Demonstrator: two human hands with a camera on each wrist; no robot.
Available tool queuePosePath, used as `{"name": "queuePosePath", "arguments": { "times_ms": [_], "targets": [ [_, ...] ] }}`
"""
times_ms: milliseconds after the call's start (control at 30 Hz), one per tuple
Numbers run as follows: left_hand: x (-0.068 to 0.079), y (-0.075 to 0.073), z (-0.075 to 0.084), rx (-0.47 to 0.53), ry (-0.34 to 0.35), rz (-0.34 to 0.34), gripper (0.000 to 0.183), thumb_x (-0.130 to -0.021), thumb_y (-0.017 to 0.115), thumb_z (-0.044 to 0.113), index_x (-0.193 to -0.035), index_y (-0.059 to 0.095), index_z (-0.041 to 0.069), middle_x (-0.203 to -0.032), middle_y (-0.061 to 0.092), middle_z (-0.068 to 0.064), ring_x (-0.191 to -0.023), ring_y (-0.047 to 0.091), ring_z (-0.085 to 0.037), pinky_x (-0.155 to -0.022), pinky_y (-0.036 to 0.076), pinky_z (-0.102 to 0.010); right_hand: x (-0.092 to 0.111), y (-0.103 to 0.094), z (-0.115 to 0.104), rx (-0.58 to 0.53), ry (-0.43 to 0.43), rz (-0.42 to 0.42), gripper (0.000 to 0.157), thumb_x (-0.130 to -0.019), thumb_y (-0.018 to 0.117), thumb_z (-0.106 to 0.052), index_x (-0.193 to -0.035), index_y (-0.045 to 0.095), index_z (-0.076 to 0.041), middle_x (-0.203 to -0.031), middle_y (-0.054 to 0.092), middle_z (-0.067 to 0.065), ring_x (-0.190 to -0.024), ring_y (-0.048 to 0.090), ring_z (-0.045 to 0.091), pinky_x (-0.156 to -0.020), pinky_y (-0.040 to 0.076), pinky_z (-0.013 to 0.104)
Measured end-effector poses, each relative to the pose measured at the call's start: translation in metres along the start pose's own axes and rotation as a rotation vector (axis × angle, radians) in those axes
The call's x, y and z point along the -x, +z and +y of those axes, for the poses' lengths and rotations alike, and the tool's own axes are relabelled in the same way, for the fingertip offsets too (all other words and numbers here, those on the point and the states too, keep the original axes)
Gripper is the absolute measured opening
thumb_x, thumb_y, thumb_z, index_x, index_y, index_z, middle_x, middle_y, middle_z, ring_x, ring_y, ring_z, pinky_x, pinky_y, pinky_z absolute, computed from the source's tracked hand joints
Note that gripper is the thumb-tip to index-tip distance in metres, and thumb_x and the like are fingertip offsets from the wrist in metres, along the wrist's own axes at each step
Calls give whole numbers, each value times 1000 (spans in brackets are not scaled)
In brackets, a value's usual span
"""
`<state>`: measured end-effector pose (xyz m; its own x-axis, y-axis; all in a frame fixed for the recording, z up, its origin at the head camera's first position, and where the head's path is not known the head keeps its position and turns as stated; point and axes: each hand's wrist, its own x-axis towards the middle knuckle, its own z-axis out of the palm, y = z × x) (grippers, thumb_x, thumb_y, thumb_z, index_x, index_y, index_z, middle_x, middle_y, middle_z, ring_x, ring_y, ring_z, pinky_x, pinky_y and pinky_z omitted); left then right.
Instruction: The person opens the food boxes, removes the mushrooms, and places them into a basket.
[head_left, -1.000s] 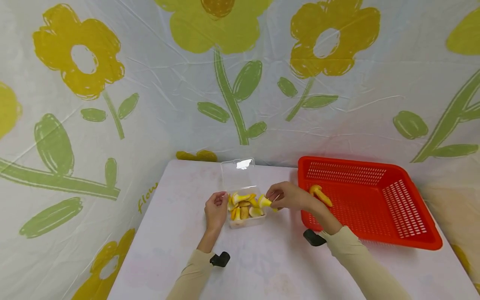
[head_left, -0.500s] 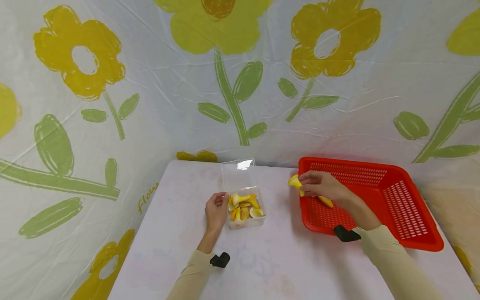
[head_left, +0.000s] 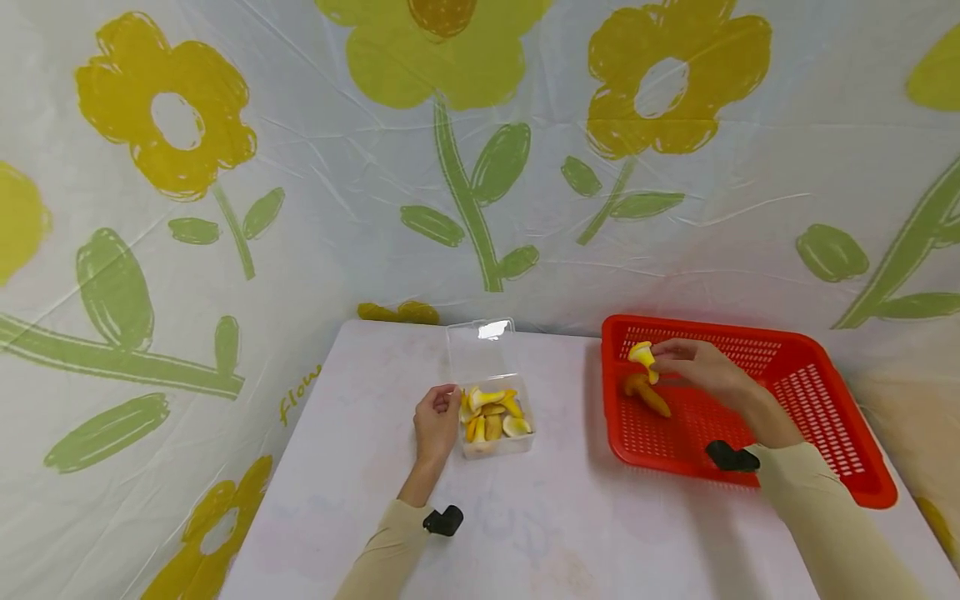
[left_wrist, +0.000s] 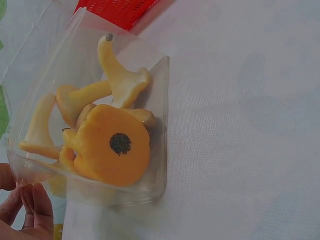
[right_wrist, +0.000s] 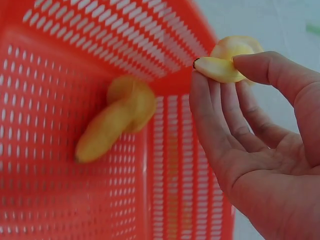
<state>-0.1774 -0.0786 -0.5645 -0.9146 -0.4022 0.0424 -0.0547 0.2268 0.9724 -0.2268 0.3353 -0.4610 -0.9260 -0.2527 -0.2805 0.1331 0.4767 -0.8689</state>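
My right hand (head_left: pixel 705 369) pinches a yellow mushroom (head_left: pixel 642 357) between thumb and fingertips, over the left part of the red basket (head_left: pixel 750 482). In the right wrist view, the pinched mushroom (right_wrist: pixel 220 69) shows a pale stem with a dark tip. Below it a browner mushroom (head_left: pixel 651 398) lies on the basket floor. My left hand (head_left: pixel 437 423) holds the left edge of a clear plastic box (head_left: pixel 498 448) with thumb and fingertips. Several yellow and tan mushrooms (left_wrist: pixel 112 145) fill that box, one with its orange cap facing the left wrist camera.
The box's clear lid (head_left: pixel 480 354) stands raised at the back. A white table (head_left: pixel 420 533) carries both containers, the basket on the right. Behind runs a flower-printed cloth (head_left: pixel 337 167), close to the table's back edge.
My right hand has carried the yellow mushroom rightward from beside the plastic box to above the red basket. The left hand has stayed at the box's edge.
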Motion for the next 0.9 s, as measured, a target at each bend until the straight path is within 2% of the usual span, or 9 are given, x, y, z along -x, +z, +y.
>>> {"name": "queuePosePath", "arguments": {
  "times_ms": [267, 533, 767, 900],
  "targets": [
    [-1, -1, -2, 6, 14, 3, 14, -97, 72, 12, -103, 74, 0, -82, 66, -8, -72, 59, -16, -66, 48, -18, -6, -12, 20, 19, 47, 12, 57, -106, 59, -25, -143, 42, 16, -137, 53, 31, -108, 69, 25, -91, 57, 31],
    [2, -3, 0, 10, -3, -14, 14, -98, 71, 13, -103, 73, 1, -83, 64, -7, -70, 55, -14, -60, 45, -18, -14, -25, 42, 42, 103, -13, 54, -108, 55, -18, -141, 39, 21, -132, 54, 34, -106, 68, 29, -94, 56, 42],
    [2, -3, 2, -1, -26, -18, 15, -99, 71, 16, -105, 73, 3, -85, 65, -6, -73, 56, -16, -63, 47, -16, -18, -27, 52, 103, 160, -2, 46, -105, 56, -6, -134, 39, 26, -123, 55, 36, -99, 67, 29, -89, 59, 43],
    [1, -4, 2, 2, -11, -14, 14, -98, 71, 15, -104, 74, 2, -83, 65, -6, -72, 56, -15, -64, 47, -17, -24, -28, 56, 128, 197, 11, 43, -102, 58, -1, -131, 42, 26, -121, 55, 37, -97, 66, 28, -87, 59, 45]
  ]
}}
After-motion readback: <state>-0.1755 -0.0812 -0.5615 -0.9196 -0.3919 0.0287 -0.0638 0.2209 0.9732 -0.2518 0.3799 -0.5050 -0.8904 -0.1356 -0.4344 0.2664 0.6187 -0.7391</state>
